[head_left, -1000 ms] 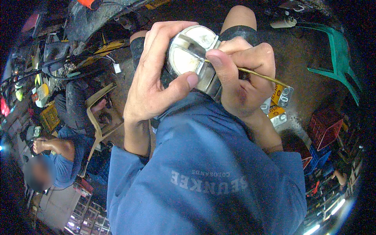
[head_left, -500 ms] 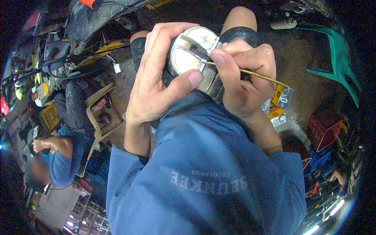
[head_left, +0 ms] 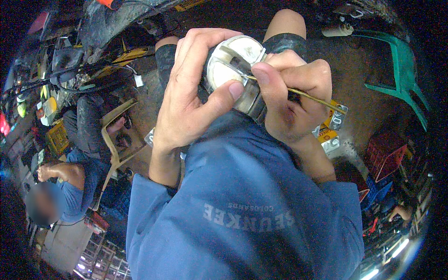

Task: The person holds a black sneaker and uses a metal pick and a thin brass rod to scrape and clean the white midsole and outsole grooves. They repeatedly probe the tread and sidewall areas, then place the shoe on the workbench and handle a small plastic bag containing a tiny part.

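A round silver metal part [head_left: 243, 46] with two pale half-round faces and a slot across it sits above my lap. My left hand [head_left: 189, 93] is wrapped round its left side, fingers over the far rim and thumb on the near face. In my right hand [head_left: 294, 93] is a thin brass-coloured rod [head_left: 313, 96], pinched between thumb and curled fingers. The rod's front end meets the part at the edge of the slot, beside my left thumb. Its back end sticks out to the right. My right hand hides the part's right side.
Yellow-and-silver packages [head_left: 329, 137] lie on the floor to the right, with a red crate [head_left: 385, 156] beyond them. A green plastic frame [head_left: 396, 65] stands farther right. On the left are a beige chair [head_left: 112, 140] and a seated person [head_left: 72, 186] in blue.
The metal part has shifted slightly right and nearer to me, with both hands keeping hold. The rod's back end sits a little lower.
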Available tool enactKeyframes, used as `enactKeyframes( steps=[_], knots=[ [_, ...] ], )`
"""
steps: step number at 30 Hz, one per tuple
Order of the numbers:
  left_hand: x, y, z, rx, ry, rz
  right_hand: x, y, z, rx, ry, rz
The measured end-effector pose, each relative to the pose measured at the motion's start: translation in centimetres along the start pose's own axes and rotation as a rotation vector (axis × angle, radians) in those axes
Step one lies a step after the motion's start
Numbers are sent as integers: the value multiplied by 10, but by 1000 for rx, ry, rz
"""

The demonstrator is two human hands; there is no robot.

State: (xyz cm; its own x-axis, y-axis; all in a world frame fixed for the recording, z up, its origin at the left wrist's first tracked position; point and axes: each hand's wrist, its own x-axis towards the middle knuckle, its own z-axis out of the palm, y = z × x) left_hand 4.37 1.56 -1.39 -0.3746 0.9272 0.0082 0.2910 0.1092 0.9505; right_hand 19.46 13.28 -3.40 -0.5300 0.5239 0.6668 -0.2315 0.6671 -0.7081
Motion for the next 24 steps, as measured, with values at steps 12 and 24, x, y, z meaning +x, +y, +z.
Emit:
enactKeyframes(
  steps=[12, 24],
  knots=[
    [1, -2, 0, 16, 1, 59, 3, -1, 3, 9, 11, -28],
    [3, -1, -3, 137, -8, 157, 10, -3, -1, 35, -57, -9]
  ],
)
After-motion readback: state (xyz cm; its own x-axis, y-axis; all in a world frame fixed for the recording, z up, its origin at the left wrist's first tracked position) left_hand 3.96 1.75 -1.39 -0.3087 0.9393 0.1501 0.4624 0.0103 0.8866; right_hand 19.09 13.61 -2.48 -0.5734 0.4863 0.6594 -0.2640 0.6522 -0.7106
